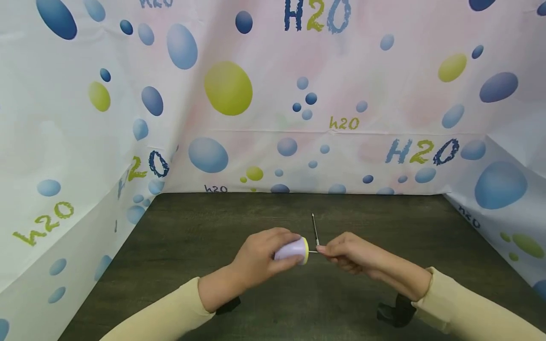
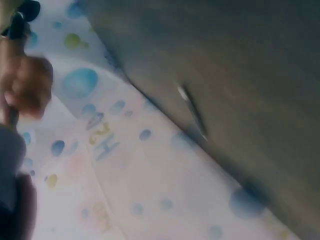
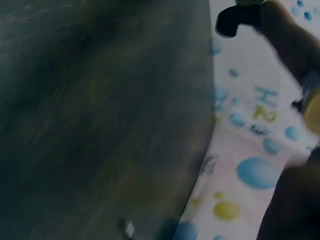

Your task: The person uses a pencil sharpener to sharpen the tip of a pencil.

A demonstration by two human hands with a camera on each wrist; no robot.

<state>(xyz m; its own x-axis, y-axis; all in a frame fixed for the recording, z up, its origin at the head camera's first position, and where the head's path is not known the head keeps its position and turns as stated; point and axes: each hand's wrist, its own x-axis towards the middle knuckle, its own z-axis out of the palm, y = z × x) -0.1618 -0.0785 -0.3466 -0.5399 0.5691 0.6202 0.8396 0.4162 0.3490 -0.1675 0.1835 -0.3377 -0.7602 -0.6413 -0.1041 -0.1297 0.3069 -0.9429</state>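
My left hand (image 1: 264,255) grips a small lavender cylinder (image 1: 290,251) with a yellow rim, lying sideways in the fingers. From its rimmed end a thin metal rod (image 1: 313,252) runs toward my right hand (image 1: 354,253), whose thumb and fingers pinch the rod's far end. What the rod ends in is hidden by those fingers. Just beyond the right fingertips, a slim pen-like metal piece (image 1: 315,229) lies on the table; the left wrist view shows this slim piece (image 2: 193,113) apart from both hands. In the right wrist view the cylinder's yellow end (image 3: 313,112) is partly cut off.
The dark wooden table (image 1: 204,218) spreads under both hands. A white sheet (image 1: 273,128) printed with blue and green dots and "H2O" rises behind it and along both sides. Black straps (image 1: 396,310) show at the wrists. Both wrist views are blurred.
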